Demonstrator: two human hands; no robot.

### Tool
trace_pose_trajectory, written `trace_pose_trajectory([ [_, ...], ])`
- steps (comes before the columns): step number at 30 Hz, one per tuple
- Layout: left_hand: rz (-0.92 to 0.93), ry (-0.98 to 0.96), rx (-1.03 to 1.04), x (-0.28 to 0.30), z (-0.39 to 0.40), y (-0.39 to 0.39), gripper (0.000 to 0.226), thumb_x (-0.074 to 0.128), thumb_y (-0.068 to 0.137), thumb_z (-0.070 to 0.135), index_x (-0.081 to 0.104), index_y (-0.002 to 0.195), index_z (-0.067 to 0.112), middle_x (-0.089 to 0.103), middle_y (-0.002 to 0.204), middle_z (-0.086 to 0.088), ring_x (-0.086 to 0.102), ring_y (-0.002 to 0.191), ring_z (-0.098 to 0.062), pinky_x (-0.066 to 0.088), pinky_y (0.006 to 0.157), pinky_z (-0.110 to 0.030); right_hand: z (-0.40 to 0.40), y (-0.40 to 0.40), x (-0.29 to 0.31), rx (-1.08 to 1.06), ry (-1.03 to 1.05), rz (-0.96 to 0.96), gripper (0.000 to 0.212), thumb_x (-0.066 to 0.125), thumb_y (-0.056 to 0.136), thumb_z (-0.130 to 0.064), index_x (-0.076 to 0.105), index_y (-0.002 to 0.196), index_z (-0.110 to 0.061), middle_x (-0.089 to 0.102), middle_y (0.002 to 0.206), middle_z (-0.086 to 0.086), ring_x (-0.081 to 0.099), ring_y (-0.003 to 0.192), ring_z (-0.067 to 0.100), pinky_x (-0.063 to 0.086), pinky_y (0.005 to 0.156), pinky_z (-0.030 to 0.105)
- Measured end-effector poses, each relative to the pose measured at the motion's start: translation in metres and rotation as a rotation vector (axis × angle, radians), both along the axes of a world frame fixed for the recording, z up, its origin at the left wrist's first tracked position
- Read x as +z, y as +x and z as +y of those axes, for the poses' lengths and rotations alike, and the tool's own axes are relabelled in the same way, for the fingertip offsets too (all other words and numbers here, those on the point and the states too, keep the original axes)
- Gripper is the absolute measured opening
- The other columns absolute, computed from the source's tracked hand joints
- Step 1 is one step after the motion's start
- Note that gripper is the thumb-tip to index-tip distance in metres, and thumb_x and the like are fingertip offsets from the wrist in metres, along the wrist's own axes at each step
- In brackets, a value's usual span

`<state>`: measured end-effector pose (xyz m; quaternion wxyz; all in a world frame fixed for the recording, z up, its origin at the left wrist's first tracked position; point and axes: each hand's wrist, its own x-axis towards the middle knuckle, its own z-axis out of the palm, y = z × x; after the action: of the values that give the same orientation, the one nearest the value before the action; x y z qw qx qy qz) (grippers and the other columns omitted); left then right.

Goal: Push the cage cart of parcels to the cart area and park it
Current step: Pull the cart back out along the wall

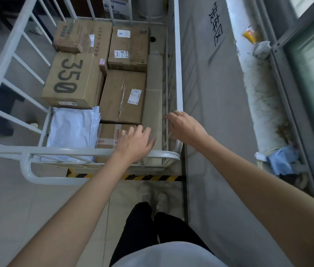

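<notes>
A white cage cart (178, 60) stands in front of me, seen from above. It holds several parcels: a brown box marked 350 (71, 81), other taped cardboard boxes (123, 97) and a white plastic mailer bag (73, 130). My left hand (133, 143) lies over the near top rail (55, 151) with fingers spread and relaxed, reaching above the boxes. My right hand (185, 126) is at the near right corner of the cart, fingers loosely bent beside the right side rail. Neither hand clearly grips the rail.
A black-and-yellow striped line (133, 177) runs on the floor under the cart's near end. Black characters (216, 26) are painted on the grey floor strip to the right. A dirty ledge (264, 93) with litter and a window frame lie further right. My legs and shoes (160, 201) are below.
</notes>
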<state>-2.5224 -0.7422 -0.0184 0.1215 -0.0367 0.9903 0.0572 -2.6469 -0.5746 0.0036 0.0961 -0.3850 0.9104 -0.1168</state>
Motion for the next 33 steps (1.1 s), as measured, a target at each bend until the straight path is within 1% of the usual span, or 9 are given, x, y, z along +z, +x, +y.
trace_pose_trajectory([
  [3,0.02,0.015,-0.018,0.003,0.005,-0.015,0.049,0.023,0.101,0.053,0.049,0.121,0.017,0.058,0.111,-0.01,0.057,0.1,-0.032,0.046,0.081,-0.048,0.004,-0.015,0.006,-0.011,-0.021,0.026,0.029,0.042,0.093,-0.002,0.06,0.116,-0.003,0.062,0.102,0.015,0.057,0.088,0.037,0.041,0.062,0.039],
  [5,0.033,0.013,-0.051,0.004,0.008,-0.027,0.051,0.024,0.102,0.053,0.049,0.126,0.016,0.058,0.113,-0.01,0.058,0.101,-0.032,0.045,0.08,-0.046,0.006,-0.021,0.009,-0.018,-0.039,0.039,0.023,0.046,0.093,-0.002,0.061,0.11,-0.003,0.062,0.094,0.015,0.057,0.081,0.038,0.042,0.06,0.04],
  [8,0.037,0.004,-0.083,0.006,0.014,-0.05,0.053,0.024,0.102,0.054,0.048,0.13,0.016,0.059,0.117,-0.011,0.059,0.103,-0.032,0.046,0.081,-0.046,0.011,-0.029,0.011,-0.014,-0.013,0.049,0.027,0.051,0.092,-0.011,0.061,0.117,-0.007,0.063,0.099,0.014,0.058,0.084,0.039,0.051,0.066,0.046],
  [12,0.036,0.022,-0.138,0.008,0.02,-0.074,0.059,0.017,0.099,0.056,0.05,0.126,0.016,0.06,0.114,-0.011,0.06,0.098,-0.031,0.05,0.083,-0.047,0.015,-0.038,0.012,0.0,0.03,0.062,0.034,0.057,0.091,-0.021,0.06,0.123,-0.009,0.063,0.106,0.013,0.059,0.093,0.037,0.052,0.071,0.047],
  [14,0.03,0.033,-0.147,0.011,0.021,-0.082,0.056,0.019,0.1,0.055,0.05,0.125,0.015,0.06,0.113,-0.011,0.06,0.098,-0.032,0.048,0.082,-0.047,0.016,-0.041,0.012,-0.007,0.046,0.055,0.035,0.057,0.091,-0.023,0.059,0.123,-0.009,0.062,0.107,0.013,0.059,0.095,0.038,0.052,0.073,0.048],
  [21,0.011,0.059,-0.17,0.006,0.024,-0.097,0.05,0.026,0.101,0.052,0.051,0.123,0.015,0.06,0.111,-0.011,0.06,0.097,-0.031,0.05,0.078,-0.045,0.022,-0.051,0.01,0.018,0.118,0.009,0.04,0.053,0.093,-0.021,0.055,0.131,-0.01,0.059,0.118,0.012,0.055,0.103,0.036,0.051,0.076,0.049],
  [24,-0.004,0.067,-0.17,0.003,0.027,-0.1,0.051,0.026,0.102,0.053,0.051,0.125,0.015,0.06,0.112,-0.011,0.06,0.097,-0.03,0.052,0.079,-0.046,0.024,-0.057,0.004,0.046,0.145,-0.004,0.04,0.053,0.092,-0.018,0.055,0.132,-0.01,0.059,0.119,0.012,0.055,0.101,0.036,0.05,0.074,0.047],
  [30,-0.038,0.059,-0.084,0.002,0.025,-0.099,0.051,0.029,0.102,0.054,0.049,0.129,0.015,0.06,0.114,-0.011,0.061,0.1,-0.03,0.052,0.08,-0.045,0.017,-0.074,-0.001,0.196,0.193,0.005,0.039,0.052,0.091,-0.017,0.057,0.129,-0.01,0.059,0.116,0.011,0.055,0.097,0.034,0.052,0.075,0.048],
  [33,-0.066,0.056,-0.025,0.004,0.025,-0.098,0.05,0.029,0.101,0.053,0.05,0.125,0.014,0.059,0.112,-0.011,0.06,0.1,-0.031,0.051,0.081,-0.046,0.007,-0.087,-0.003,0.28,0.183,0.025,0.035,0.049,0.091,-0.017,0.059,0.124,-0.01,0.059,0.112,0.01,0.056,0.096,0.032,0.053,0.073,0.047],
])
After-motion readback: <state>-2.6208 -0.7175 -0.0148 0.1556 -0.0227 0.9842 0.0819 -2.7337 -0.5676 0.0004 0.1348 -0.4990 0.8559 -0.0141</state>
